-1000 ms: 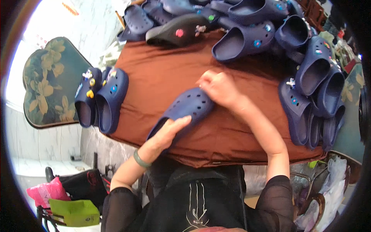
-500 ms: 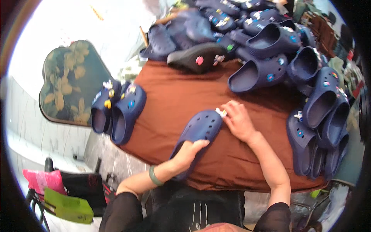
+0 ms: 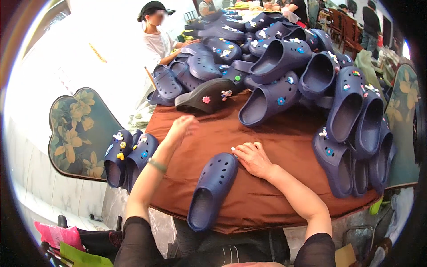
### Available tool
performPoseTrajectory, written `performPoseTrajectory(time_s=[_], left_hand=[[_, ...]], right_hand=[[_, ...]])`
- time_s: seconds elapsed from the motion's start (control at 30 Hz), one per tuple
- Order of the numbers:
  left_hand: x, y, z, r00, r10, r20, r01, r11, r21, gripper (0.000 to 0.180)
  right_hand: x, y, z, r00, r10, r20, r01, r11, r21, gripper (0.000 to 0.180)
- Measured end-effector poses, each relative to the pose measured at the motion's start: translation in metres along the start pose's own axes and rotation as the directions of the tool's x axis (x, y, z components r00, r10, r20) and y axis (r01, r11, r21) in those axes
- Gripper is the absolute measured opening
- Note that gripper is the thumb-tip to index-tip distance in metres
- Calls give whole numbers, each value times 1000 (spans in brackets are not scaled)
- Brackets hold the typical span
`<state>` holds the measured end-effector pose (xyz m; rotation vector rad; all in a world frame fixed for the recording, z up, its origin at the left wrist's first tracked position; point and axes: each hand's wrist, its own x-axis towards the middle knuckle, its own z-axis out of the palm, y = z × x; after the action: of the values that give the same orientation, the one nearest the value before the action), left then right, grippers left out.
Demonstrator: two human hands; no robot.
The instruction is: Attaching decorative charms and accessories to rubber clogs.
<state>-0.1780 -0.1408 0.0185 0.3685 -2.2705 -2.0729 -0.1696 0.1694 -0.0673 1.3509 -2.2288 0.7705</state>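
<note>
A plain navy clog (image 3: 212, 190) lies on the brown tablecloth (image 3: 284, 142) in front of me, toe pointing away. My right hand (image 3: 251, 158) rests at the clog's toe with a small white piece between its fingertips. My left hand (image 3: 181, 128) is raised above the cloth, fingers loose and holding nothing, stretched toward the black clog (image 3: 205, 97) and the heap beyond.
A large heap of navy clogs (image 3: 284, 58) with coloured charms fills the far and right side of the table. A decorated pair (image 3: 126, 155) sits at the left edge by a floral chair back (image 3: 75, 133). A person in white (image 3: 156, 35) stands behind.
My left hand has let go of the plain clog's heel and lifted forward toward the heap. The view has tilted up. My right hand stays at the toe.
</note>
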Motion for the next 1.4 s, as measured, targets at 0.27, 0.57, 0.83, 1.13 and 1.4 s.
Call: performPoseTrajectory(time_s=[0.27, 0.57, 0.83, 1.13, 1.4], left_hand=[[140, -57, 11, 985, 78, -153, -136, 896, -423, 28], [54, 27, 17, 996, 80, -34, -73, 544, -836, 41], [-37, 7, -19, 987, -128, -95, -76, 142, -987, 66], [-152, 7, -2, 983, 75, -168, -163, 780, -604, 43], [-244, 14, 33, 977, -143, 161, 149, 988, -29, 32]], right_hand=[[7, -1, 3, 999, -17, -29, 18, 999, 40, 31], [2, 9, -1, 999, -19, -36, 22, 996, 84, 32], [-2, 4, 0, 999, -51, -17, 52, 997, 62, 33], [-16, 15, -1, 985, 165, 56, -166, 986, 4, 44], [9, 22, -23, 999, -28, 46, 26, 999, 32, 33]])
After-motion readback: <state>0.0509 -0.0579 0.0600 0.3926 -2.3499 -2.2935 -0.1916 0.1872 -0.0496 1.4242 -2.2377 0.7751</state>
